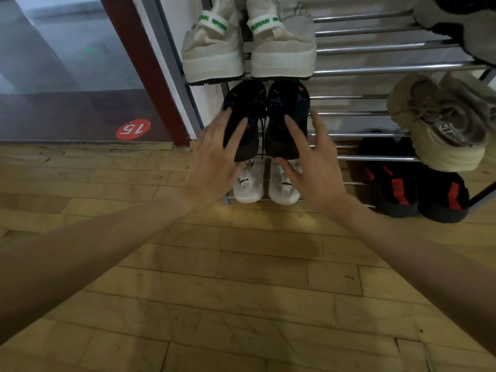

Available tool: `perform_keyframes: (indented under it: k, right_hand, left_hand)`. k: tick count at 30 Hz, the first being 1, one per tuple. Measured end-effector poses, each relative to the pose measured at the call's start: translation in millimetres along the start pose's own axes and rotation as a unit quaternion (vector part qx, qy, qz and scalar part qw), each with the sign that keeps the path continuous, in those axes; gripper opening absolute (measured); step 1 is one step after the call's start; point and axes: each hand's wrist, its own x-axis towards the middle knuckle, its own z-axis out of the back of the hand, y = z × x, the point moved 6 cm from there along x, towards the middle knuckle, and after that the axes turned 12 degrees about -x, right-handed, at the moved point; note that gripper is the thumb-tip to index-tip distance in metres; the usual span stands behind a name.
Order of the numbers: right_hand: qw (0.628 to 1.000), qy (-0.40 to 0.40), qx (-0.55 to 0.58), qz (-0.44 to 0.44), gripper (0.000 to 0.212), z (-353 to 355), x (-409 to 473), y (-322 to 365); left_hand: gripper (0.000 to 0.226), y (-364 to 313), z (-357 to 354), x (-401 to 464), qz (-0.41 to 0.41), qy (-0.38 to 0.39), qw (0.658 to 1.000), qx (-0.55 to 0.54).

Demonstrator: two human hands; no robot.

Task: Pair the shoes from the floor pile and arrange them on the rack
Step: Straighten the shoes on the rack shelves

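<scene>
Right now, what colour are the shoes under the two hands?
The pair of shoes is black with small orange marks, seen in the head view.

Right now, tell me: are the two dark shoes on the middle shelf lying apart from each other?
No: the dark shoes sit side by side, touching, on the rack, with the left hand and right hand open over them.

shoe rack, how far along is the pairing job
Done: cream pair with green straps up top, white pair and black-red pair at the bottom, and beige shoes on the right of the rack. In hand: left hand and right hand, fingers spread, at the dark pair on the middle shelf. Left: no floor pile is in view.
</scene>
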Motion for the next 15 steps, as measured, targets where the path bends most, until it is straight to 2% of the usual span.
perform_keyframes:
  k: [2, 4, 6, 8, 10, 13, 15]
  right_hand:
    - [0.998, -0.067, 0.002, 0.011, 0.055, 9, -25, -2]
    - [0.994, -0.073, -0.014, 0.078, 0.042, 7, -53, -4]
    - [0.991, 0.019, -0.036, 0.126, 0.037, -11, -76, -10]
    - [0.982, 0.160, -0.052, 0.091, 0.045, -36, -93, -18]
    - [0.966, 0.251, -0.060, 0.023, 0.063, -60, -104, -26]
    - [0.958, 0.281, -0.037, -0.047, 0.090, -77, -95, -30]
    - [0.954, 0.288, 0.012, -0.086, 0.094, -85, -81, -30]
  left_hand:
    - [0.066, -5, 2, -17, -0.011, -0.050, 0.999, -0.010]
    - [0.051, -13, -9, -41, -0.085, -0.055, 0.994, -0.027]
    - [0.039, -18, -30, -65, -0.167, 0.011, 0.986, -0.026]
    - [0.037, -18, -52, -80, -0.197, 0.079, 0.977, -0.011]
    - [0.045, -14, -70, -81, -0.145, 0.117, 0.982, -0.020]
    - [0.075, -3, -95, -72, 0.032, 0.190, 0.979, -0.060]
    - [0.085, 1, -107, -63, 0.111, 0.200, 0.971, -0.071]
